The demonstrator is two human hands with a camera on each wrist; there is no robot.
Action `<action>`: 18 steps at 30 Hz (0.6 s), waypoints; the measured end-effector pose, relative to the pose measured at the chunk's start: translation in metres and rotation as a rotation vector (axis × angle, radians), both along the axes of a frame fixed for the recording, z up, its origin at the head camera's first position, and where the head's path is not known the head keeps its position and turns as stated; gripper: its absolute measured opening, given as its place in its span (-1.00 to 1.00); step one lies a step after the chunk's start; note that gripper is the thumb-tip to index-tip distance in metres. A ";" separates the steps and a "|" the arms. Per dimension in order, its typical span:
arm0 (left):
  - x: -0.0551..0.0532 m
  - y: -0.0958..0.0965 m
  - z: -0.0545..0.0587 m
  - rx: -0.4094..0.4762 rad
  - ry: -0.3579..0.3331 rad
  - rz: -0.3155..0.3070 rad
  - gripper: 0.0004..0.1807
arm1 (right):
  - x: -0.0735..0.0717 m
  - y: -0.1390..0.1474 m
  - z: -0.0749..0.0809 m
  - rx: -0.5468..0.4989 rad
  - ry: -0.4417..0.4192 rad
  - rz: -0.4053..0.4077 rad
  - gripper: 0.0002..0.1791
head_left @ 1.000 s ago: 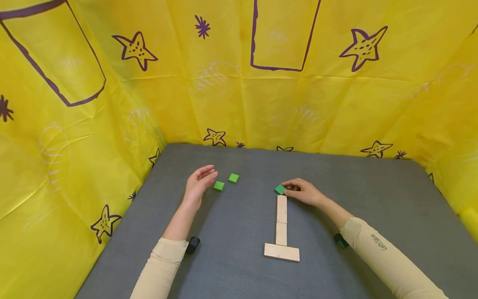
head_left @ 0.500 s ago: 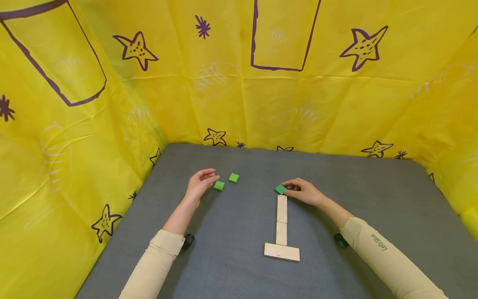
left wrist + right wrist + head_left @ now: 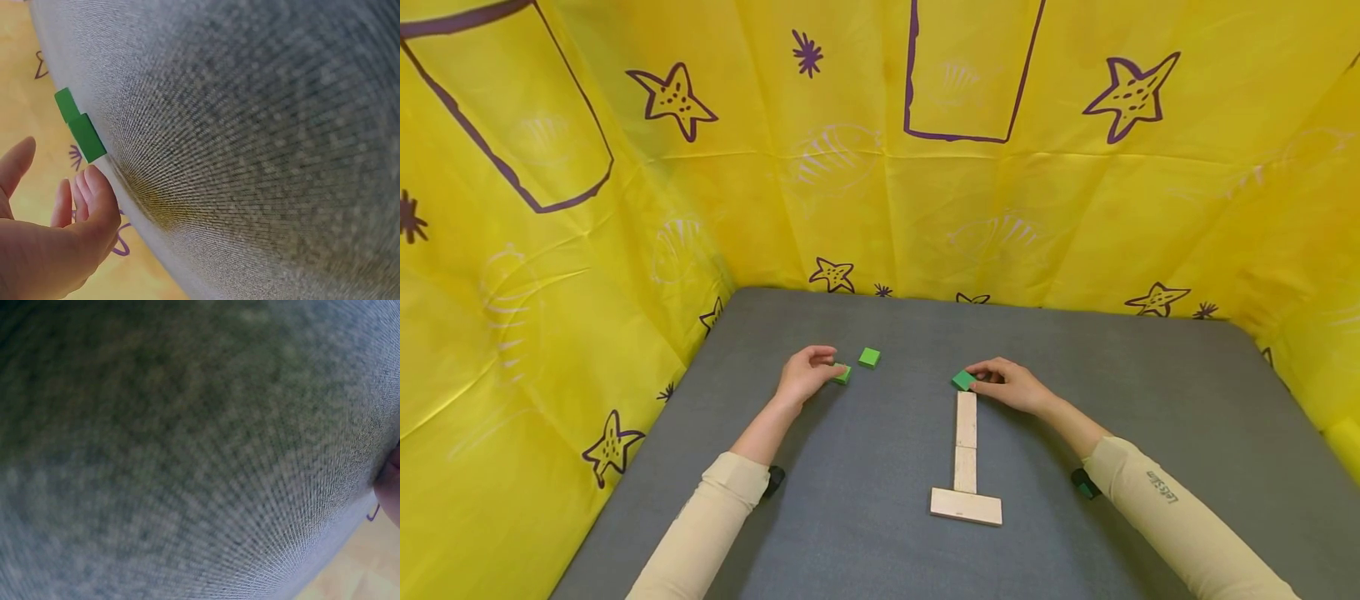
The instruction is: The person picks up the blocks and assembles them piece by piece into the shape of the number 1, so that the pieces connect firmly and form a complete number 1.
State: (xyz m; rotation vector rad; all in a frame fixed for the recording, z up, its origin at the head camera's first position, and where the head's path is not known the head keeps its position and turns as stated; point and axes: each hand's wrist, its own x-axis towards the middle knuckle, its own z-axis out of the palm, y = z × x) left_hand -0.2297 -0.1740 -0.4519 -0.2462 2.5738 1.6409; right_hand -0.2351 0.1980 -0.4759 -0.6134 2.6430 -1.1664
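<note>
My right hand [image 3: 1011, 386] pinches a darker green square block [image 3: 963, 380] between thumb and fingers, at the far end of a line of pale wooden blocks [image 3: 966, 421]. A wider wooden block [image 3: 966, 506] lies crosswise at the near end of that line. My left hand [image 3: 805, 377] reaches over a light green square block [image 3: 843, 375], partly covering it in the head view. In the left wrist view its thumb and fingers are spread apart, with the fingertips just short of the nearer green block [image 3: 87, 139]. Another light green block [image 3: 869, 357] lies beyond it.
A dark grey cloth-covered table [image 3: 880, 467] carries all the blocks. Yellow curtains [image 3: 865, 200] with purple starfish drawings hang along its back and left sides. The right wrist view shows mostly blurred table cloth [image 3: 187, 456], with a bit of the hand [image 3: 390, 487] at its edge.
My left hand has come down and toward the nearer light green block, its fingers now overlapping it. My right hand and its green block have stayed in place.
</note>
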 end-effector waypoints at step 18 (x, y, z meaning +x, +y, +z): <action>0.001 0.000 -0.008 -0.182 -0.016 -0.052 -0.46 | -0.001 0.001 -0.002 -0.010 0.002 0.005 -0.62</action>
